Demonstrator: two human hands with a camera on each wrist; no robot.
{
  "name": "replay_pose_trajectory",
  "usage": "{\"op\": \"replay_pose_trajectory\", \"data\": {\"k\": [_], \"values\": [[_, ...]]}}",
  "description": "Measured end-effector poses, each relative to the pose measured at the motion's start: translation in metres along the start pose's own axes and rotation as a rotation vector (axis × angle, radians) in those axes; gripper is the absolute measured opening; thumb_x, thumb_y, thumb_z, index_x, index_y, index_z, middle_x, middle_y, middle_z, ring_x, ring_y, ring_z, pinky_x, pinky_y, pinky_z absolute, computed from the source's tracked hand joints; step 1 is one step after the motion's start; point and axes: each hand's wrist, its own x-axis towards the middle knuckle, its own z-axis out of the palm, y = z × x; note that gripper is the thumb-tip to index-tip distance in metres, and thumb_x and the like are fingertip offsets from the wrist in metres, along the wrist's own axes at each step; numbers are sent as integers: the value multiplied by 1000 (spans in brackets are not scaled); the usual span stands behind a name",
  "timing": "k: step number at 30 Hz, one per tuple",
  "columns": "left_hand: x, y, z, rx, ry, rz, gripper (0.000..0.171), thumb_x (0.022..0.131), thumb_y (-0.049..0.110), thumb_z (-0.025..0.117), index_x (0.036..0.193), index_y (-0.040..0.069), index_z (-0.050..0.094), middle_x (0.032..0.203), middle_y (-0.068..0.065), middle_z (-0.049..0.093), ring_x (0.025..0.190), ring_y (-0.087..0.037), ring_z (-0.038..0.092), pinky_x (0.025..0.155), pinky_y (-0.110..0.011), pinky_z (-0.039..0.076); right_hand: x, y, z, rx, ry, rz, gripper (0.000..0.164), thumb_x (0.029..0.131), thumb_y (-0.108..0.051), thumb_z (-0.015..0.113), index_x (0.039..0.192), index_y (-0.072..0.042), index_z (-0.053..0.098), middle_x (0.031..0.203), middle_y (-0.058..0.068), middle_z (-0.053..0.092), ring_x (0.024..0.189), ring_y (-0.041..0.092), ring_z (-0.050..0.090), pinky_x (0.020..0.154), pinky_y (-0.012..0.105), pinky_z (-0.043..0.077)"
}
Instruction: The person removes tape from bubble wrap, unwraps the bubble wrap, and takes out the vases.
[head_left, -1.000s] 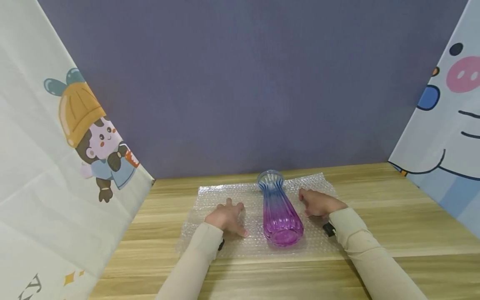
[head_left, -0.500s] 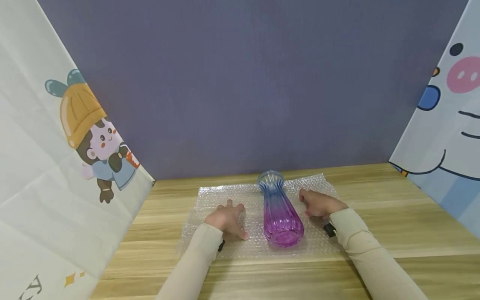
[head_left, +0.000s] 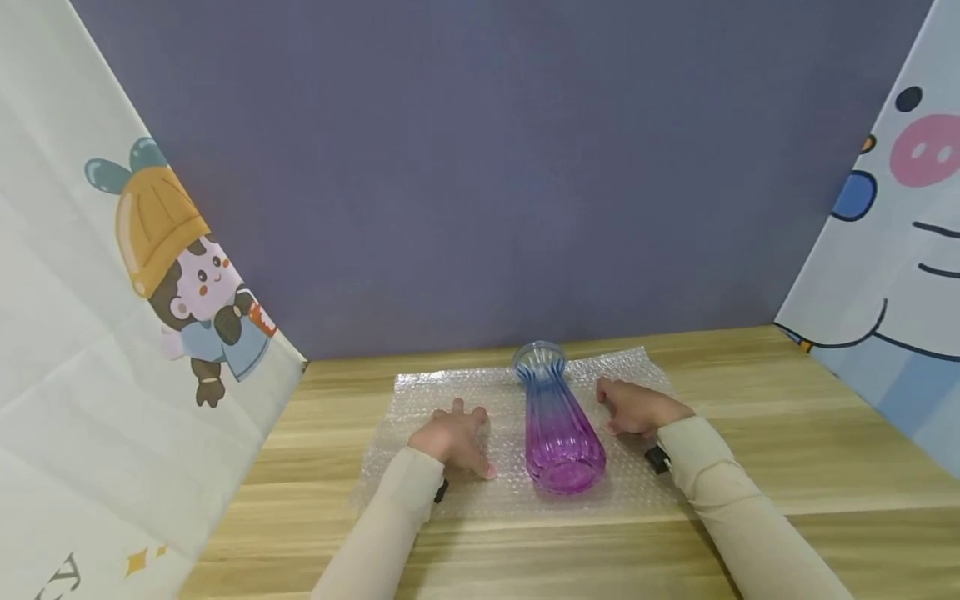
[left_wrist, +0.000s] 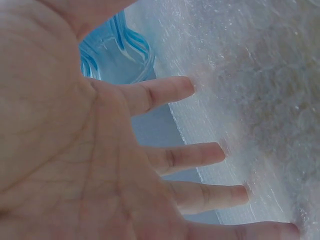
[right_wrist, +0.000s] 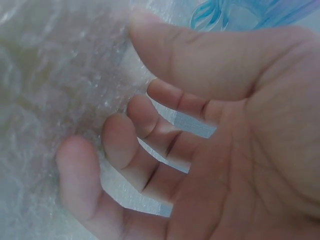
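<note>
Wrist views are mostly palm: left wrist view shows only the blue mouth end of the vase (left_wrist: pixel 117 52) past the left hand (left_wrist: pixel 75 150), and right wrist view crops the vase to a blue sliver at the top edge. Vase (head_left: pixel 558 425) lies on its side on the bubble wrap (head_left: pixel 435 392), purple base toward the person, blue mouth toward the wall. Left hand (head_left: pixel 452 439) rests flat on the wrap just left of the vase, fingers spread and straight, fingertips (left_wrist: pixel 210 152) on the wrap. Right hand (head_left: pixel 637 408) on the wrap just right of it, fingers loosely bent, gripping nothing; contact with the glass can't be told. Wrap sits on a wooden table (head_left: pixel 787 433). Purple wall (head_left: pixel 487 167) behind, cartoon-print sheets (head_left: pixel 112 292) either side.
</note>
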Motion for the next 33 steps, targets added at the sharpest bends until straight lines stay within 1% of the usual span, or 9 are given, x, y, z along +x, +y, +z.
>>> {"op": "replay_pose_trajectory", "data": {"k": [6, 10, 13, 19, 22, 26, 29, 31, 33], "values": [[-1, -1, -1, 23, -8, 13, 102, 73, 49, 88, 157, 20, 39, 168, -25, 21, 145, -60, 31, 112, -75, 35, -2, -1, -2, 6, -4, -2, 43, 84, 3, 72, 121, -1, 49, 88, 10, 51, 52, 16, 49, 42, 24, 46], [-2, 0, -1, 44, -11, 12, 96, 76, 50, 86, 156, 21, 41, 167, -25, 24, 145, -59, 31, 109, -76, 38, -2, -1, -4, 18, -13, 0, 43, 84, 0, 73, 120, -1, 49, 91, 11, 52, 64, 20, 54, 45, 27, 51], [-2, 0, -1, 65, -10, 14, 93, 77, 50, 84, 155, 21, 42, 165, -25, 27, 144, -59, 33, 108, -75, 40, -2, -1, -5, 21, -21, 6, 43, 85, -2, 74, 121, -1, 49, 93, 11, 52, 69, 20, 54, 45, 27, 51], [-3, 2, -1, 94, -12, 18, 92, 78, 52, 82, 155, 20, 42, 164, -25, 29, 143, -59, 36, 111, -73, 39, 0, -1, -5, 47, -42, 22, 43, 87, -4, 71, 123, -1, 49, 90, 10, 51, 51, 13, 45, 41, 22, 44], [-2, 1, -1, 86, -12, 23, 93, 78, 52, 83, 155, 19, 42, 164, -26, 28, 143, -59, 35, 114, -71, 37, 0, -2, -6, 45, -43, 24, 38, 87, -2, 65, 122, -1, 50, 89, 11, 55, 49, 12, 44, 39, 21, 41], [-1, -1, -1, 64, -15, 24, 93, 78, 51, 83, 155, 19, 42, 165, -27, 26, 144, -59, 34, 116, -71, 35, 1, -4, -8, 7, 5, 7, 26, 91, 0, 52, 116, -1, 55, 97, 17, 64, 54, 17, 52, 39, 25, 44], [-1, -1, -1, 55, -19, 24, 94, 78, 51, 83, 155, 19, 41, 165, -27, 25, 144, -60, 33, 117, -71, 33, 3, -6, -9, -45, 99, -44, 18, 97, -5, 48, 106, 0, 62, 98, 16, 67, 65, 20, 59, 49, 32, 51], [-1, -1, -1, 57, -19, 27, 94, 78, 52, 82, 156, 19, 41, 165, -27, 25, 144, -60, 33, 117, -71, 33, 6, -8, -10, -48, 159, -65, 19, 101, -8, 47, 100, 1, 64, 88, 13, 66, 64, 21, 59, 57, 35, 52], [0, -1, -1, 58, -18, 28, 94, 78, 52, 82, 156, 19, 41, 165, -27, 26, 143, -60, 33, 116, -71, 34, 9, -9, -10, -39, 225, -73, 23, 103, -11, 47, 96, 1, 66, 78, 9, 64, 64, 17, 57, 62, 34, 50]]}}
